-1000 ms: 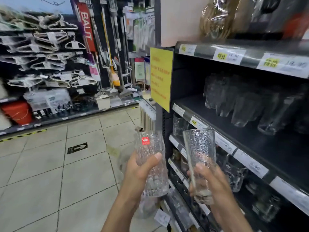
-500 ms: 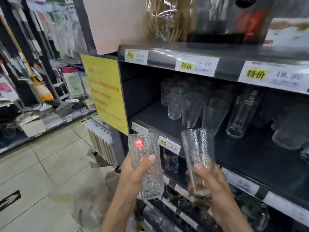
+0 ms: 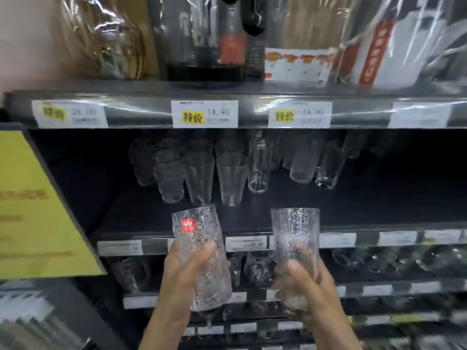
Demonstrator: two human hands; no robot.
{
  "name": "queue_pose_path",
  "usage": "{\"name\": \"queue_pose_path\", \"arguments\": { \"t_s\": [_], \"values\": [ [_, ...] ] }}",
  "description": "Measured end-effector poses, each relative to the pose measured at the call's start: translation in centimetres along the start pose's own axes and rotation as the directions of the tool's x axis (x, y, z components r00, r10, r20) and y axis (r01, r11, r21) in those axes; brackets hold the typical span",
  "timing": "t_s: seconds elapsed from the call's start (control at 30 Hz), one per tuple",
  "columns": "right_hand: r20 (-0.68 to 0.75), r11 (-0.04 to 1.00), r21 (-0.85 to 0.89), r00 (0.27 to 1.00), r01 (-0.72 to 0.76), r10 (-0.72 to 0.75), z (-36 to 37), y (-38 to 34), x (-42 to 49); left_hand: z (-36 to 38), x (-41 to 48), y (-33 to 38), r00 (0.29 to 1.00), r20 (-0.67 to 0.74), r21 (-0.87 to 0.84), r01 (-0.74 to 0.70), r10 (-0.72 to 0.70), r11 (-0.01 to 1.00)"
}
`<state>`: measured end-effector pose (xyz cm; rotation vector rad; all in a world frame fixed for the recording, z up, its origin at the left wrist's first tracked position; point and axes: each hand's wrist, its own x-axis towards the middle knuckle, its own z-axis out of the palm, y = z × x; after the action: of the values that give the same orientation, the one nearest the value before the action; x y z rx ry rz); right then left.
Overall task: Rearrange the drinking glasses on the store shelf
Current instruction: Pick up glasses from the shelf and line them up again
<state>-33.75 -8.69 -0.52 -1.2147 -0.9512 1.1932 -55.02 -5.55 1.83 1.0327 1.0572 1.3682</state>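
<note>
— What are the hands doing?
— The left hand [image 3: 187,276] is gripping the stickered glass [image 3: 202,253] (red label near its rim), tilting it slightly. The right hand [image 3: 305,291] is gripping the plain glass [image 3: 295,238] by its lower half.
— And the others?
— A row of glasses [image 3: 202,173] is standing above and beyond both hands, on the dark shelf [image 3: 379,210].

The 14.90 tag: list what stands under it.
Clear drinking glasses stand clustered on the dark shelf below the 14.90 tag. The upper shelf edge covers the rear ones' rims, so no count.
</note>
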Motion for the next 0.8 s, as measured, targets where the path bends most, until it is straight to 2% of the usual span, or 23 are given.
{"name": "queue_pose_path", "arguments": {
  "t_s": [0.13,0.23,0.33,0.53,0.8],
  "values": [
    [-0.135,0.992,-0.11,0.988,0.06,-0.075,-1.8,-0.5,-1.6,2.0,-0.1,-0.2,0.995,0.082,0.002,0.054,-0.054,0.999],
    [-0.174,0.989,-0.125,0.98,0.075,-0.096,-2.9,-1.6,-1.6,3.6,-0.4,-0.2,0.986,0.145,-0.026,0.082,-0.077,0.996],
    [-0.208,0.972,-0.223,0.97,0.076,-0.124,-4.3,-2.6,-0.7,5.2,-0.6,0.1,0.985,0.154,-0.047,0.09,-0.082,0.995],
    [-0.164,0.92,-0.361,0.961,0.152,-0.223,-6.0,-6.3,2.4,7.4,-0.8,1.2,0.983,0.182,-0.012,0.04,-0.038,0.999],
    [-0.141,0.845,-0.5,0.946,0.187,-0.293,-4.8,-9.2,12.2,7.1,-0.4,1.6,0.993,0.114,0.055,-0.031,0.024,0.998]
  ]
}}
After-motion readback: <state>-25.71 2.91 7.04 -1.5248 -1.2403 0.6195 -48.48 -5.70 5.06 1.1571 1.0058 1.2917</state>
